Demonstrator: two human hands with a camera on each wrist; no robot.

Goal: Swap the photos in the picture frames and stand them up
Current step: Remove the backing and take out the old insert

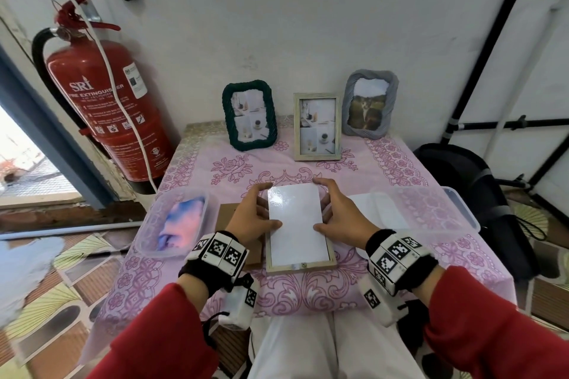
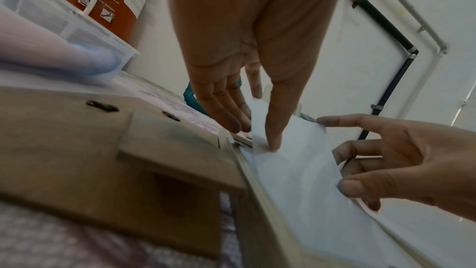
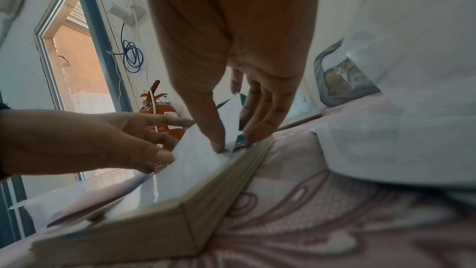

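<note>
A light wooden frame lies face down at the table's front middle. A white photo, blank side up, sits in its opening with its far end raised a little. My left hand holds the photo's left edge, thumb on top and fingers along the frame's side. On the right edge my right hand does the same, thumb pressing the paper. The brown backing board with its stand lies flat just left of the frame, partly under my left hand.
Three frames stand by the wall: dark green, light wood, and grey with a cat photo. Clear tubs flank the frame, the left holding pink-blue cloth, the right white sheets. A fire extinguisher stands left, a black bag right.
</note>
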